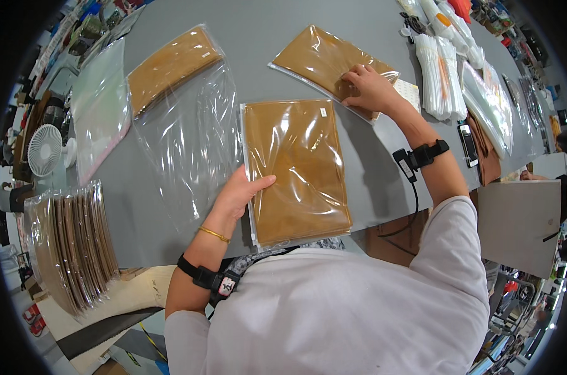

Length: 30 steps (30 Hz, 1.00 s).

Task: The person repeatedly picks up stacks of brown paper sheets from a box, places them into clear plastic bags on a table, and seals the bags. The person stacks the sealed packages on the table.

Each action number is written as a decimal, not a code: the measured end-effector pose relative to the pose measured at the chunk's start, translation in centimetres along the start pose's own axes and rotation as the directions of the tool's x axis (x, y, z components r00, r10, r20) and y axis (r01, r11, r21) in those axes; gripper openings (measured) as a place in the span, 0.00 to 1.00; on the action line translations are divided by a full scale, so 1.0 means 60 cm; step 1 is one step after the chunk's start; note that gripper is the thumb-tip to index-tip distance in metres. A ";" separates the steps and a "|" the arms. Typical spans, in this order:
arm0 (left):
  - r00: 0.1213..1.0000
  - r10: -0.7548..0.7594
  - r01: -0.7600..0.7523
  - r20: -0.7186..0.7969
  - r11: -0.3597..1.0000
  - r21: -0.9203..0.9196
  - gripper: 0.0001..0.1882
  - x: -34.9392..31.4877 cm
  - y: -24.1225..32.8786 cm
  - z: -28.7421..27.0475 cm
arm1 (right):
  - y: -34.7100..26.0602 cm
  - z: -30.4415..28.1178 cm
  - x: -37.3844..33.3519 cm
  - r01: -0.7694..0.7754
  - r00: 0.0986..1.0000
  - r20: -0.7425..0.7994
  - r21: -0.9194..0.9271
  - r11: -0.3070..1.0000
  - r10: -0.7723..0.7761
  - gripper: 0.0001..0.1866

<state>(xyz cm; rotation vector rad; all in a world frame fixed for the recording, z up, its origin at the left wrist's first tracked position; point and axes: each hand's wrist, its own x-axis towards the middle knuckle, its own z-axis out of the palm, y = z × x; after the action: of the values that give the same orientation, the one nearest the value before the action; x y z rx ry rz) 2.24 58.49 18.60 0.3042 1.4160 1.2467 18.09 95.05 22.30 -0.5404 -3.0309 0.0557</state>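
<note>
Brown folded cloth in a clear zip bag (pixel 296 169) lies in front of me, its lower edge at the table's near side. My left hand (pixel 236 194) grips its left edge, thumb on top and the other fingers hidden beneath. Farther right, another bagged brown cloth (pixel 318 56) lies at a slant. My right hand (pixel 372 90) is on its right part, fingers bent over the plastic and thumb near the zip edge. At the far left, a folded brown cloth (pixel 171 65) lies partly on or in a large clear bag (pixel 193 144); I cannot tell which.
Several bagged brown cloths (pixel 71 244) stand in a row at the left. A white fan (pixel 44 150) and clear bags (pixel 102 103) are beyond. White plastic packs (pixel 439 75), a phone (pixel 467 145) and a cable (pixel 414 206) are on the right.
</note>
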 end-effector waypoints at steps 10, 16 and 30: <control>0.999 0.034 -0.033 -0.042 0.999 0.013 0.30 -0.004 -0.003 0.012 | -0.011 -0.218 -0.009 -0.003 0.994 -0.112 0.021 1.000 0.005 0.10; 0.995 0.004 -0.013 -0.096 0.996 -0.089 0.29 0.004 -0.005 0.011 | -0.089 -0.387 -0.038 0.238 0.965 -0.025 -0.322 0.916 -0.259 0.08; 0.993 0.112 -0.113 -0.031 0.992 -0.062 0.33 -0.006 -0.008 0.018 | -0.183 -0.044 -0.115 -0.389 0.913 0.155 0.046 0.920 0.378 0.26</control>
<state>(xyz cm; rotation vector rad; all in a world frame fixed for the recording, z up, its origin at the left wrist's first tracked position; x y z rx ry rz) 3.47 58.57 18.66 0.3280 1.3955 1.3898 20.93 82.43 25.06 -1.1642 -2.9882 0.2364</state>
